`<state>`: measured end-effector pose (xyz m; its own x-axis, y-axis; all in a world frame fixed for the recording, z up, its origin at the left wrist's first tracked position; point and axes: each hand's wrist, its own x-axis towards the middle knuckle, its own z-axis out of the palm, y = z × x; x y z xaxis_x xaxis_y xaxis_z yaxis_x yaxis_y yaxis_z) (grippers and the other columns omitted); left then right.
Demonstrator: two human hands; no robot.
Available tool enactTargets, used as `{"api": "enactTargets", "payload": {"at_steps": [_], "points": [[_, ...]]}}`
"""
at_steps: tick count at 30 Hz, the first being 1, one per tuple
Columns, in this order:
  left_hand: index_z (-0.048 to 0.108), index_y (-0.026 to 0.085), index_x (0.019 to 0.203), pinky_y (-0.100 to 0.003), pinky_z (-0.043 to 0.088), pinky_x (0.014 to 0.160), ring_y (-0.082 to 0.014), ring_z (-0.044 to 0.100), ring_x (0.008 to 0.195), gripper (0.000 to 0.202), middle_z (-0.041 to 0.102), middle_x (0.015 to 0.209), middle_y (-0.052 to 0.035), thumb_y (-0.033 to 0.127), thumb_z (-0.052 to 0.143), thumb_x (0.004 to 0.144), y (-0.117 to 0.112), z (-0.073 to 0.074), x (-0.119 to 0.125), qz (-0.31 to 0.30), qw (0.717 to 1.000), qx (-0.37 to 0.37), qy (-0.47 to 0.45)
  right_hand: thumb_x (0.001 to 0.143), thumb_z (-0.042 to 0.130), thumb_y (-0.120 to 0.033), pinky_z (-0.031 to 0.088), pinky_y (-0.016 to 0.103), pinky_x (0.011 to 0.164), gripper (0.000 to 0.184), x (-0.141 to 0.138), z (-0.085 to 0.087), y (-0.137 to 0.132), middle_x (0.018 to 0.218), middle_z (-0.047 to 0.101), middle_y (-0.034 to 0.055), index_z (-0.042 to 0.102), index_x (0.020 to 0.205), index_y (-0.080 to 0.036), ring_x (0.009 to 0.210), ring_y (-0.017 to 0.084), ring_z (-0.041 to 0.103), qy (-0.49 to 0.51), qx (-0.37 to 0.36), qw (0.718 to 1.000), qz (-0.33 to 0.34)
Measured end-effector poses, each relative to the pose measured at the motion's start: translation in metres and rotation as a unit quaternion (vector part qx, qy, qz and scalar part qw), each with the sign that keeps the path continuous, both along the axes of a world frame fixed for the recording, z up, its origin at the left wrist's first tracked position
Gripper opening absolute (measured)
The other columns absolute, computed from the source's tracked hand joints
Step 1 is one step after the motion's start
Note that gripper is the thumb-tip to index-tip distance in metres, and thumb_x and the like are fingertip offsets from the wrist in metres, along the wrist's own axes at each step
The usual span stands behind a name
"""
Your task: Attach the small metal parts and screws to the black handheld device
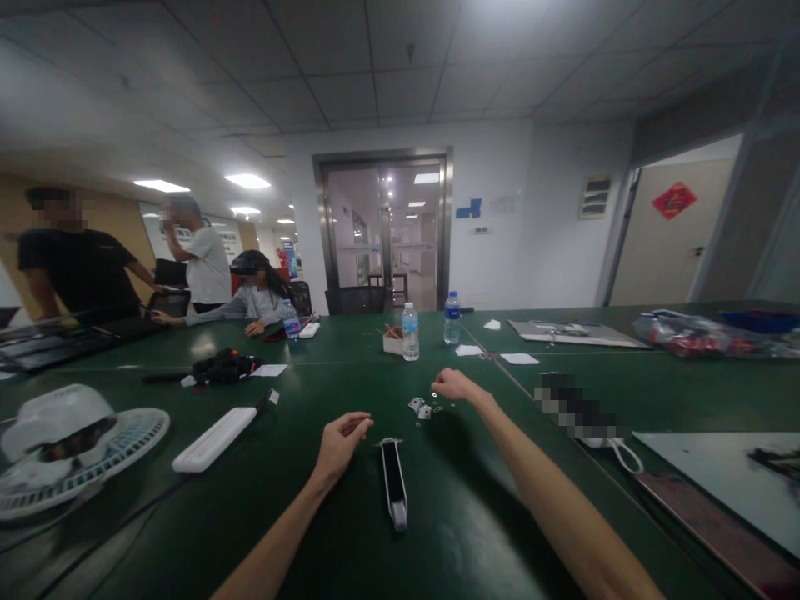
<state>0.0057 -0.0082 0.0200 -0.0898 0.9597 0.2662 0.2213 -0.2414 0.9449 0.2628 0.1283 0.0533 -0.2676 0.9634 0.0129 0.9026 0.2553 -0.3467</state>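
Observation:
My left hand (pixel 341 442) hovers over the green table (pixel 350 533) with its fingers curled together in a pinch; what it holds, if anything, is too small to see. My right hand (pixel 455 385) reaches further out, fingers closed in a loose fist just right of a few small metal parts (pixel 422 408). A narrow black-and-white strip-shaped device (pixel 393 482) lies lengthwise between my forearms, just right of the left hand.
Two water bottles (pixel 410 332) and a small box stand beyond the parts. A white fan (pixel 68 446) and a long white case (pixel 214 438) lie at left, a black bundle (pixel 222 367) behind. Papers, bags and a tray sit at right. Three people are at the far left.

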Motion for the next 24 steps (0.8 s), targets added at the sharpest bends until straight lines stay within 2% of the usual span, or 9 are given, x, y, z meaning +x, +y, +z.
{"api": "enactTargets", "payload": {"at_steps": [3,6,13,19,24], "points": [[0.066,0.013,0.093,-0.030,0.053,0.070,-0.0193,0.066,0.080,0.037,0.071,0.090,-0.0083,0.041,0.064,0.069,0.002,-0.002,0.000,-0.004,1.000,-0.011,0.010,0.075,0.055,-0.030,0.042,0.022,0.061,0.024,0.013,-0.014,0.008,0.083,0.068,0.0108,0.070,0.081,-0.013,0.076,0.018,0.063,-0.034,-0.033,0.998,-0.027],[0.067,0.014,0.092,-0.030,0.053,0.071,-0.0198,0.066,0.080,0.037,0.071,0.089,-0.0078,0.042,0.065,0.068,0.005,-0.006,0.000,-0.010,1.000,-0.012,0.017,0.072,0.059,-0.028,0.044,0.024,0.063,0.021,0.015,-0.021,0.010,0.086,0.068,0.0123,0.070,0.083,-0.014,0.077,0.019,0.063,-0.054,-0.044,0.996,-0.046],[0.068,0.015,0.090,-0.031,0.052,0.071,-0.0189,0.065,0.077,0.034,0.071,0.088,-0.0071,0.040,0.066,0.068,0.006,-0.007,0.000,-0.013,1.000,-0.011,0.027,0.068,0.064,-0.021,0.045,0.030,0.070,0.019,0.017,-0.012,0.016,0.097,0.065,0.0140,0.071,0.086,-0.018,0.086,0.024,0.062,-0.067,-0.022,0.996,-0.058],[0.068,0.015,0.092,-0.031,0.052,0.069,-0.0181,0.064,0.074,0.036,0.070,0.088,-0.0063,0.043,0.065,0.069,0.004,-0.003,0.000,-0.008,0.998,-0.029,0.046,0.067,0.067,-0.018,0.043,0.024,0.071,0.018,0.025,-0.007,0.020,0.089,0.067,0.0082,0.071,0.084,-0.020,0.082,0.018,0.061,-0.025,-0.030,0.999,-0.017],[0.069,0.017,0.090,-0.030,0.051,0.067,-0.0190,0.064,0.075,0.033,0.070,0.087,-0.0057,0.042,0.065,0.068,0.001,0.002,0.002,-0.010,0.998,-0.039,0.050,0.074,0.059,-0.015,0.041,0.024,0.076,0.028,0.017,-0.017,0.019,0.091,0.066,0.0075,0.067,0.100,-0.021,0.087,0.018,0.059,-0.049,0.024,0.998,0.018]]}}
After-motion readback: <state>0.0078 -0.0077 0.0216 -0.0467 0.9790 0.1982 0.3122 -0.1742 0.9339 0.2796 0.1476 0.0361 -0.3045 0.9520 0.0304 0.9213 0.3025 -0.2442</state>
